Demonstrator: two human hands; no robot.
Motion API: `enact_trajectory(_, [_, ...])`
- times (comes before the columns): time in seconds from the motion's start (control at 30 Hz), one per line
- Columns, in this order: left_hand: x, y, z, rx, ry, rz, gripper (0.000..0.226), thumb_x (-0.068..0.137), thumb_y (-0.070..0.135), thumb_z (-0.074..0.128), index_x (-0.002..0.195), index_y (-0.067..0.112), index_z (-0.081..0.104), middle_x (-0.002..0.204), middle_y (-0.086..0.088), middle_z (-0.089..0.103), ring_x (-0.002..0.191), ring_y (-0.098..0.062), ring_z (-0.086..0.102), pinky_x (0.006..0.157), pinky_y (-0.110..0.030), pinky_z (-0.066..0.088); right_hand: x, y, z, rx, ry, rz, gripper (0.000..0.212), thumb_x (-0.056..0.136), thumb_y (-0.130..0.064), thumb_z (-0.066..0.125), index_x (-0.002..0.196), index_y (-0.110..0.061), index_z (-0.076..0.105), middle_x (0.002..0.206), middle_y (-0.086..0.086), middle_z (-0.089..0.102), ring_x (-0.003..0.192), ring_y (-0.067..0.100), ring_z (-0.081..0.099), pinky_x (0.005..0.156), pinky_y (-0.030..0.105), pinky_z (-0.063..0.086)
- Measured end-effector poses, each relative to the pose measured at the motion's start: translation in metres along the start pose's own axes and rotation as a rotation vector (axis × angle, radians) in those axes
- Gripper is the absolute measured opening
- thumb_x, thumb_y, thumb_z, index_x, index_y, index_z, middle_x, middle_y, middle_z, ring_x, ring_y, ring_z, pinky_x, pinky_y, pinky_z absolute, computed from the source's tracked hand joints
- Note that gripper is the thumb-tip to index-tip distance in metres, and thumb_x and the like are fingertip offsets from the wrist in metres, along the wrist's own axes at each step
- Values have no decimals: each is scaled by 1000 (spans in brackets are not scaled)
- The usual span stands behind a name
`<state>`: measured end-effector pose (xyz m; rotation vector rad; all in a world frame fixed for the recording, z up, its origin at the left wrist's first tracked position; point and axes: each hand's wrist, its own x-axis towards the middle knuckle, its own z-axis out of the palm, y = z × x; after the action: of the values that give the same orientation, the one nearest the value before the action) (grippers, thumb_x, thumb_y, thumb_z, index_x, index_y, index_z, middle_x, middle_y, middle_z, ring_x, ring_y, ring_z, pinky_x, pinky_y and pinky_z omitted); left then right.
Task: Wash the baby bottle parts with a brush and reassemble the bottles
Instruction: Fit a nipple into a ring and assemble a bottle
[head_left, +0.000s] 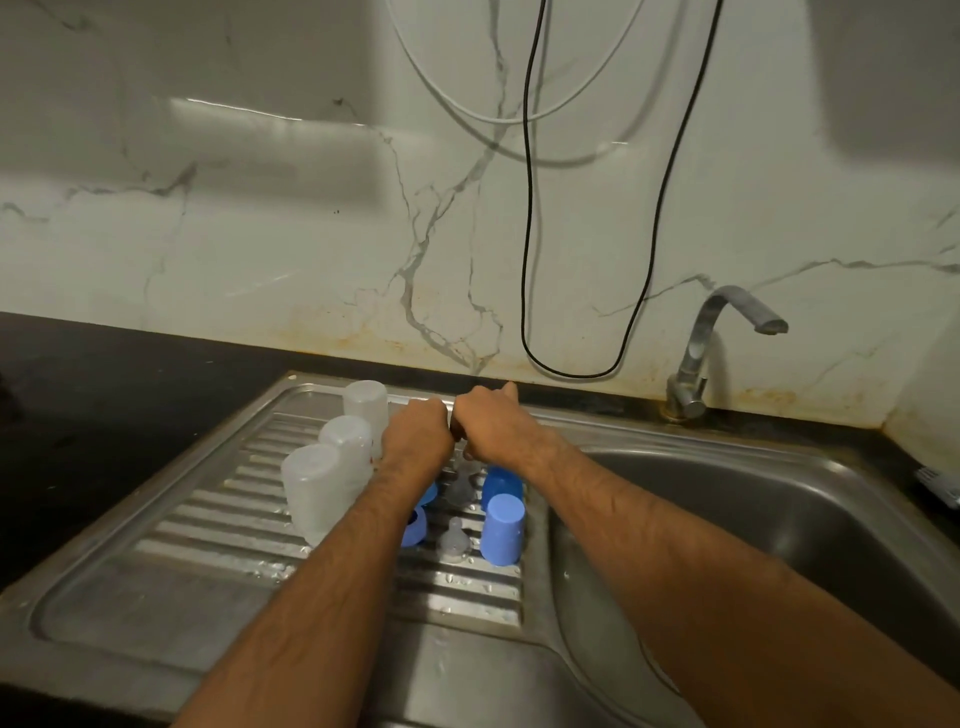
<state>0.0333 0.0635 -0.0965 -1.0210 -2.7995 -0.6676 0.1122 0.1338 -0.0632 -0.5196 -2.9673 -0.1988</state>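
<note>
Three clear bottles (332, 467) stand inverted in a row on the ribbed drainboard (208, 545). Left hand (415, 431) and right hand (493, 431) meet at its far edge, fingers curled (contents cannot be determined). Below them: clear nipples (454, 540), blue caps (501, 527). Basin (753, 519) at right.

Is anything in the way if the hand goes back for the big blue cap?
Nothing visible blocks it. The nearest blue cap stands upright on the drainboard, just below the right hand, with open space above it. A clear nipple stands beside it on its left, close enough to bump.
</note>
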Motion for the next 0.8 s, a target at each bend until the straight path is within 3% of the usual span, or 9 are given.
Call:
enact_trajectory(0.1, [0,1,2,17,-35,-20,12,94,16,66,103,9,65,105,-11,68,96,-23,66,88,-34,55,-1,-2,4,-4,1,-15,25,91,-5,66,78,-22,53,74,-5,47,81,18,49,104,48,33])
enact_trajectory(0.23, [1,2,1,20,-28,-31,15,91,14,70,104,9,64,107,-11,67,94,-22,64,84,-32,52,-2,0,8,42,33,-22,12,94,-8,64,89,-18,67,89,-1,65,88,19,57,101,43,36])
enact_trajectory(0.33, [4,0,-10,-32,-4,-13,19,89,13,73,106,8,65,108,-10,66,96,-23,65,74,-28,46,-3,4,3,107,82,-1,15,94,-6,66,101,-16,75,101,3,72,97,21,62,102,42,41])
enact_trajectory(0.43, [9,0,-26,-93,53,19,28,80,20,82,103,8,71,104,-10,71,93,-24,68,71,-28,47,-9,19,-9,290,195,47,17,89,-8,73,104,-13,78,104,5,75,100,20,68,100,42,51])
enact_trajectory(0.5, [7,6,-38,-165,90,14,28,80,25,83,98,7,72,96,-9,71,88,-23,67,72,-28,48,-25,32,-25,399,266,89,16,89,-13,75,105,-12,78,103,4,75,96,16,69,97,35,54])
enact_trajectory(0.57, [2,17,-50,-267,136,25,25,80,30,84,89,9,74,83,-4,69,80,-18,66,69,-27,48,-51,52,-45,488,299,151,16,88,-15,77,103,-13,79,97,1,76,87,9,67,88,22,50])
enact_trajectory(0.67, [-10,46,-63,-408,117,72,30,78,37,85,84,9,75,77,-1,70,74,-12,65,61,-23,47,-97,95,-70,588,341,232,13,82,-15,83,94,-17,82,81,-7,75,72,-1,66,77,14,47])
enact_trajectory(0.73, [-23,73,-68,-607,4,76,31,79,36,85,91,8,76,81,-3,74,75,-13,70,66,-25,57,-130,123,-85,686,357,279,14,77,-12,86,90,-17,83,75,-9,75,70,-2,69,74,15,52])
enact_trajectory(0.8, [-42,103,-75,-957,-159,83,29,82,26,83,94,0,75,87,-11,75,80,-21,73,72,-28,62,-166,149,-100,858,392,297,17,76,-6,86,92,-11,82,79,-1,78,75,7,73,77,17,57])
